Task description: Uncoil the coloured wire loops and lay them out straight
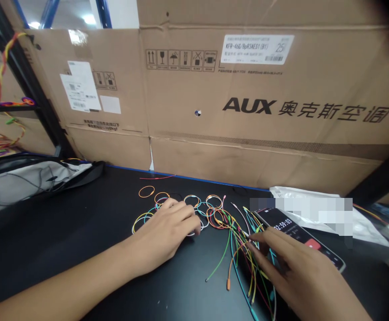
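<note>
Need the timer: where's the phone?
In the head view, the phone lies on the black table, right of the loose colored wires, just beyond the right hand.

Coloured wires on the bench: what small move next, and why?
Probably the right hand should draw one strand from the loose coloured wires: they cross in a heap by its fingertips, beside the phone, while the left hand rests on the wire loops.
</note>
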Available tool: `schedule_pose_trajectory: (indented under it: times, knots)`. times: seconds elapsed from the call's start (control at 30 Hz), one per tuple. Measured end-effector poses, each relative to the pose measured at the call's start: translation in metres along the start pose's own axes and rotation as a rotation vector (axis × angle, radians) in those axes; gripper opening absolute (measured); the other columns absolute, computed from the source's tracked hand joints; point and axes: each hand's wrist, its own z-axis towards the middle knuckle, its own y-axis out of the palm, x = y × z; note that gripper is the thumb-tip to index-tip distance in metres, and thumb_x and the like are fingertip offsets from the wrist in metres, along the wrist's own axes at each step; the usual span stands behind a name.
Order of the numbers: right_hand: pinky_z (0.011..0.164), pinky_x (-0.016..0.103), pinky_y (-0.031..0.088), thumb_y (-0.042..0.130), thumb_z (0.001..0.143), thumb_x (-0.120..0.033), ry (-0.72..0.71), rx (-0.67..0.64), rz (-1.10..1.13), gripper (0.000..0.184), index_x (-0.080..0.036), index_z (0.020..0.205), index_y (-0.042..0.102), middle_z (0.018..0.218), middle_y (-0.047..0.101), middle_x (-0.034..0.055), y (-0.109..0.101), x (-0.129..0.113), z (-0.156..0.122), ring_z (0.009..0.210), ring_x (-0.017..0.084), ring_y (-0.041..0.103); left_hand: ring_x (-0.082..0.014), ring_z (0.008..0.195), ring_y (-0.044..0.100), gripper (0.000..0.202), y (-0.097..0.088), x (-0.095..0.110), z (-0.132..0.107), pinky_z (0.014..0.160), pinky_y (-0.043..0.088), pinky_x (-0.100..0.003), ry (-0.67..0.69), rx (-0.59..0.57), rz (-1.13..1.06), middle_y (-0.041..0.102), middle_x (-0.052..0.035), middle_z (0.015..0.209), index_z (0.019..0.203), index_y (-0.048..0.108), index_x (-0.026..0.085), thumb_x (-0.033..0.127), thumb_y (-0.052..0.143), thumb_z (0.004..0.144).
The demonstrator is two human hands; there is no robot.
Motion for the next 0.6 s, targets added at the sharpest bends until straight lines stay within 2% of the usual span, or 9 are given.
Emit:
schedule_pose_trajectory:
  times: [0.1, 0.23, 0.3, 0.4, 0.47, 0.53, 0.6]
  knots:
    - [0.056, 0.033, 0.059, 0.048, 0.111, -0.037, -0.003, -0.001, 0.016, 0.024, -0.025, 0.1, 0.067, 0.089, 0.073, 0.0035, 0.0, 0.001, 0.0, 0.066, 0.021, 0.077, -0.02, 0.09, 0.053, 0.043, -0.003, 0.004, -0.001, 0.084, 0.04, -0.036, -0.011, 0.089, -0.009, 0.061, -0.0049, 0.104, 0.107, 0.06, 0.022, -0.011, 0.037, 0.092]
    - [0.067, 0.031, 0.062, 0.052, 0.11, -0.029, -0.028, -0.005, 0.116, 0.015, -0.026, 0.119, 0.064, 0.108, 0.067, 0.007, -0.003, -0.007, -0.001, 0.082, 0.02, 0.076, -0.0191, 0.09, 0.051, 0.042, -0.006, 0.01, -0.002, 0.08, 0.042, -0.034, -0.017, 0.214, -0.026, 0.056, -0.0055, 0.104, 0.107, 0.058, 0.021, -0.011, 0.035, 0.093]
    - [0.07, 0.031, 0.063, 0.057, 0.108, -0.027, -0.015, 0.012, 0.209, 0.024, -0.028, 0.131, 0.059, 0.114, 0.066, 0.0079, -0.005, -0.016, -0.002, 0.08, 0.019, 0.074, -0.0177, 0.088, 0.051, 0.038, -0.006, 0.018, -0.002, 0.076, 0.043, -0.031, 0.003, 0.259, -0.047, 0.054, -0.0047, 0.103, 0.105, 0.057, 0.021, -0.008, 0.036, 0.095]
    - [0.058, 0.026, 0.062, 0.063, 0.104, -0.028, 0.111, 0.005, 0.532, 0.041, -0.034, 0.142, 0.051, 0.106, 0.071, 0.0032, -0.004, -0.032, -0.006, 0.062, 0.013, 0.068, -0.0149, 0.083, 0.053, 0.025, -0.006, 0.036, -0.001, 0.07, 0.043, -0.026, 0.091, 0.319, -0.076, 0.055, -0.0023, 0.099, 0.1, 0.057, 0.022, 0.004, 0.04, 0.102]
    - [0.047, 0.021, 0.057, 0.069, 0.101, -0.033, 0.251, -0.097, 0.844, 0.032, -0.032, 0.131, 0.06, 0.092, 0.074, -0.0004, -0.002, -0.041, -0.007, 0.053, 0.011, 0.065, -0.0129, 0.079, 0.054, 0.024, -0.008, 0.05, 0.001, 0.067, 0.044, -0.024, 0.157, 0.327, -0.066, 0.059, -0.0006, 0.097, 0.097, 0.059, 0.022, 0.013, 0.04, 0.108]
    - [0.041, 0.018, 0.054, 0.074, 0.098, -0.042, 0.387, -0.233, 1.094, 0.019, -0.026, 0.108, 0.074, 0.08, 0.073, -0.0004, 0.0, -0.046, -0.006, 0.049, 0.01, 0.062, -0.0116, 0.076, 0.055, 0.031, -0.01, 0.06, 0.003, 0.066, 0.045, -0.024, 0.224, 0.309, -0.053, 0.063, 0.0002, 0.094, 0.094, 0.059, 0.021, 0.019, 0.034, 0.113]
    - [0.042, 0.017, 0.056, 0.079, 0.094, -0.047, 0.452, -0.278, 1.242, 0.025, -0.022, 0.093, 0.081, 0.082, 0.075, 0.003, -0.001, -0.046, -0.004, 0.05, 0.01, 0.066, -0.0109, 0.069, 0.054, 0.038, -0.01, 0.065, 0.004, 0.064, 0.045, -0.024, 0.237, 0.305, -0.048, 0.063, 0.0012, 0.085, 0.092, 0.058, 0.02, 0.021, 0.027, 0.114]
